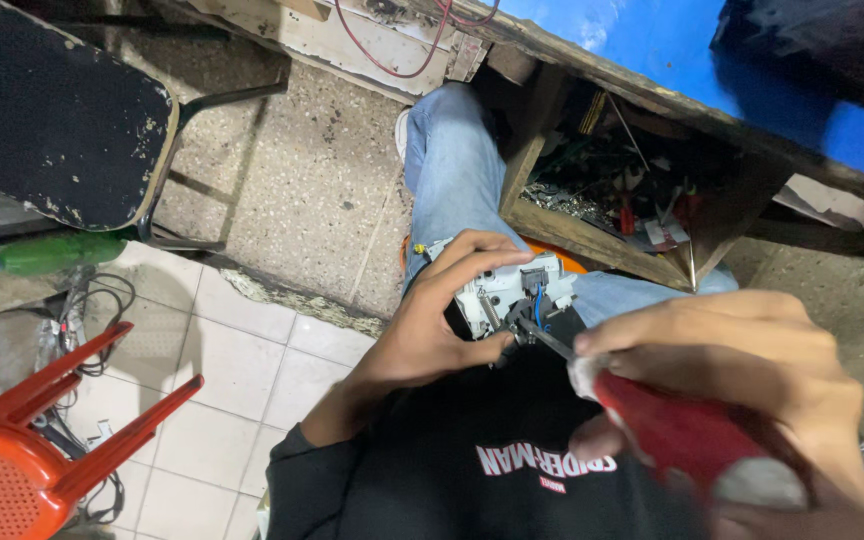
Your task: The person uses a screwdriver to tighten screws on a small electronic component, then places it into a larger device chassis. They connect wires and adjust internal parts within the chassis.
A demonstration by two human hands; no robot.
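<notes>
Leftmost, well away from either grip, an orange plastic stool (22, 455) lies tipped over on the white tiled floor (242, 370), with a green bottle (52, 252) and a dark worn seat (52, 110) beyond it. Nearer the middle, the left hand (432, 320) is clenched around a small white electrical unit (507, 285), which rests on the person's lap above the jeans-clad leg (452, 170); the thumb and fingers wrap its left side and top edge. Blue and dark wires (539, 300) show at the face of the unit, just right of that grip. To the right, the right hand (742, 370) is closed around the red handle of a screwdriver (672, 425), whose metal shaft runs leftward so that the tip sits at the wired part of the unit, touching or nearly so. By the look of it, the work on the unit is mid-way: the casing appears open with wiring exposed, and the tool is engaged, though which fastener it meets is too small to tell. Beyond the right grip, a wooden surface (652, 95) with a cluttered compartment (632, 200) stands over the leg.
</notes>
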